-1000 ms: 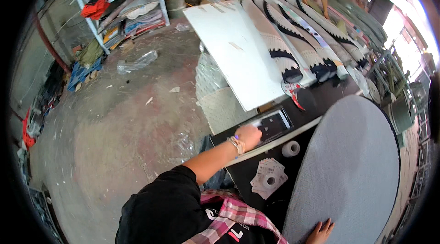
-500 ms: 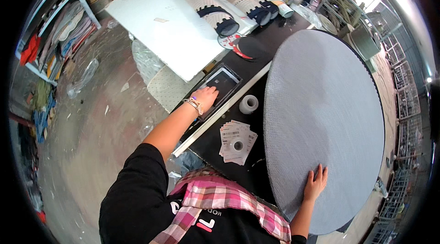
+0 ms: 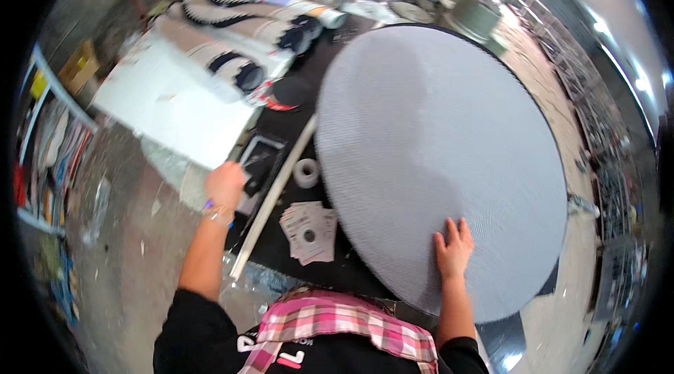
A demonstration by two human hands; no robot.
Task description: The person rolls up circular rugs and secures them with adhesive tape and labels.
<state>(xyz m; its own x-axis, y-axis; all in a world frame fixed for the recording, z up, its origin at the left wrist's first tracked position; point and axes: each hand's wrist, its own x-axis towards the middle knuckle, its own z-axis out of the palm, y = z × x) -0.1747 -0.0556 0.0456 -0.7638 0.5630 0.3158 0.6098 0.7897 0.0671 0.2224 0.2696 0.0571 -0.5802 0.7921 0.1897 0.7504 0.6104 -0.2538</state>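
A large round grey rug (image 3: 421, 163) with a dark edge lies across the black table. My right hand (image 3: 455, 254) rests on its near part, palm down with the fingers a little apart. My left hand (image 3: 225, 184) is raised beside a black tray (image 3: 253, 163) at the table's left side. Its fingers are curled in; a dark bit shows at the fingertips, too blurred to name. Between the tray and the rug stands a roll of clear tape (image 3: 306, 173). Closer to me, a fan of printed paper labels (image 3: 309, 223) has a small ring-shaped roll (image 3: 309, 235) on top.
A pale strip (image 3: 274, 198) runs along the table beside the tray. Rolled rugs (image 3: 246, 23) lie at the far left, partly over a white board (image 3: 168, 107). A dark round piece with red (image 3: 286, 93) is near them. Shelving with folded cloth (image 3: 60, 149) stands left.
My left hand has lifted off the tray, moved left and curled its fingers. The view has turned, shifting the table leftward. My right hand stays on the rug.
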